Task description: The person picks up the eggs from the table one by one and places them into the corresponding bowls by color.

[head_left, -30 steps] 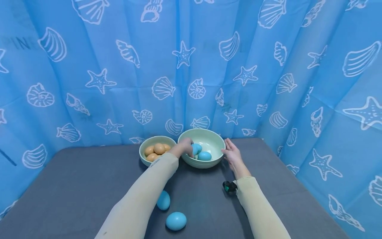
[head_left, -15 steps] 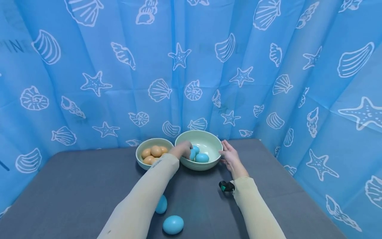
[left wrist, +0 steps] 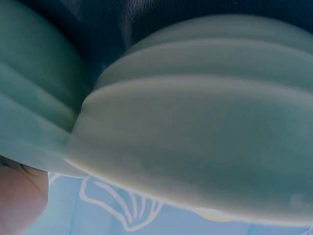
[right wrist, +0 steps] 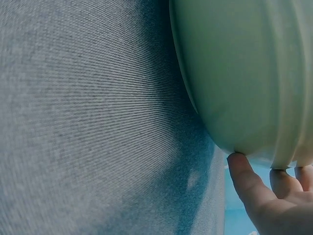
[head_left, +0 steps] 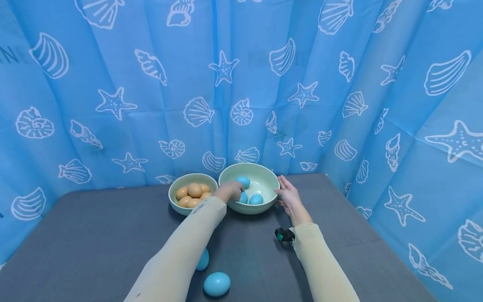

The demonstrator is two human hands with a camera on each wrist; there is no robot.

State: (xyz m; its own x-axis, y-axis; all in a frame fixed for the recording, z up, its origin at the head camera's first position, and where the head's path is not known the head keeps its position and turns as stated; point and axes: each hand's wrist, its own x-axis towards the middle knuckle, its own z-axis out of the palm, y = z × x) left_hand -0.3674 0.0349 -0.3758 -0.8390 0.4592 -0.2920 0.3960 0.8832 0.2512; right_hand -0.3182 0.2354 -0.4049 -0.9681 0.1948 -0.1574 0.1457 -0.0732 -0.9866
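My left hand (head_left: 231, 191) reaches over the near left rim of the larger pale green bowl (head_left: 269, 178). Its fingers curl round a blue egg (head_left: 243, 198) low in the bowl, partly hidden by the hand. Another blue egg (head_left: 243, 181) lies behind it and one more blue egg (head_left: 256, 199) to its right. At the bowl's right side, my right hand (head_left: 289, 197) rests its extended fingers against the wall. In the right wrist view, fingertips (right wrist: 238, 159) touch the outer wall of this bowl (right wrist: 234, 83).
A smaller pale green bowl (head_left: 172, 197) with several brown eggs (head_left: 194, 190) stands close on the left. Nearer to me, a blue egg (head_left: 216, 284) lies on the grey table (head_left: 94, 243), and another blue egg (head_left: 203, 260) is partly behind the left sleeve. A shell-patterned curtain (head_left: 158, 113) hangs behind.
Inside the larger bowl, one blue egg has shifted towards the back, and three eggs now show separately. My left hand has stayed over the near left rim; the right hand stays at the bowl's side.
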